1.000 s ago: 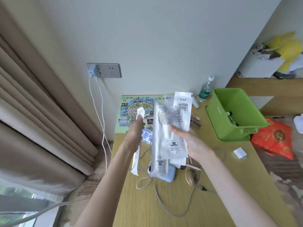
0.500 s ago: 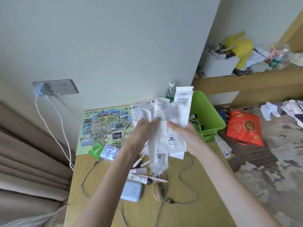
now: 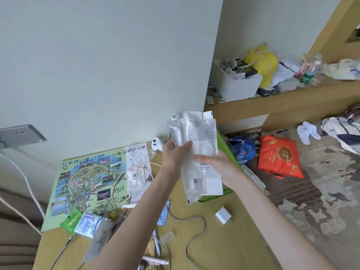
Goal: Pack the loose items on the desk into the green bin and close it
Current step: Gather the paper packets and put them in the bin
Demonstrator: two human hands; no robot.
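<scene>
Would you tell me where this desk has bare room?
The desk is bare between the grey cable and its right edge, nearer the person than the white charger plug. Around the map and sachets it is crowded.

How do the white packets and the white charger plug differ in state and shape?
The white packets are flat and printed; the white charger plug is a plain block. The packets are held by the left hand and right hand; the plug lies on the desk. Both are white.

Home room, cluttered desk [image 3: 233, 250], patterned carpet [image 3: 321, 191]
</scene>
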